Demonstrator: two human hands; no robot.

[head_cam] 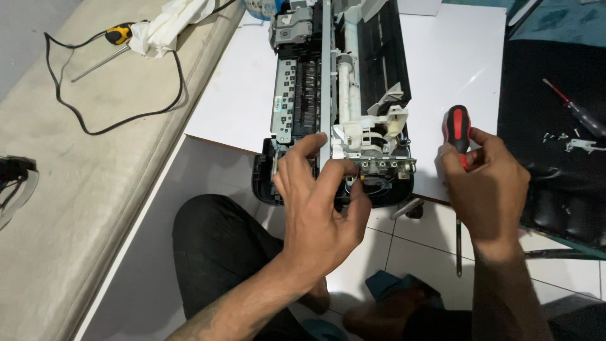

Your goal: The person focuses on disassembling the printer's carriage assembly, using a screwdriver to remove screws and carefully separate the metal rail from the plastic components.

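Black and red plastic forms the handle of the screwdriver (457, 129) that the right hand (486, 180) holds in a closed grip, fingers wrapped around the lower part of the handle, over the near edge of the white board (454, 57). Its shaft is hidden behind the hand. The left hand (322, 202) rests on the near end of the opened printer (341, 95), fingers half curled and narrow, the fingertips (315, 140) touching a metal rail and the white plastic parts there; I cannot tell if it pinches anything.

The printer lies along the board with its cover removed, so the black lower shell works like a tray: inside are a grey metal plate with holes, a white roller (347, 82), white gears and some thin wires at the near end. This near end hangs a little over the board's near edge.

Right of the board, a black mat (543, 145) carries a second thin screwdriver (574, 110) with a red tip and a few small loose screws (555, 136) near a white clip. Left of the board, on a beige cushion (63, 189), lie a black cable (113, 107), a yellow and black screwdriver (110, 41) and a white cloth (173, 25) at the far corner. Below the hands are white floor tiles and the person's dark trousers (221, 259).
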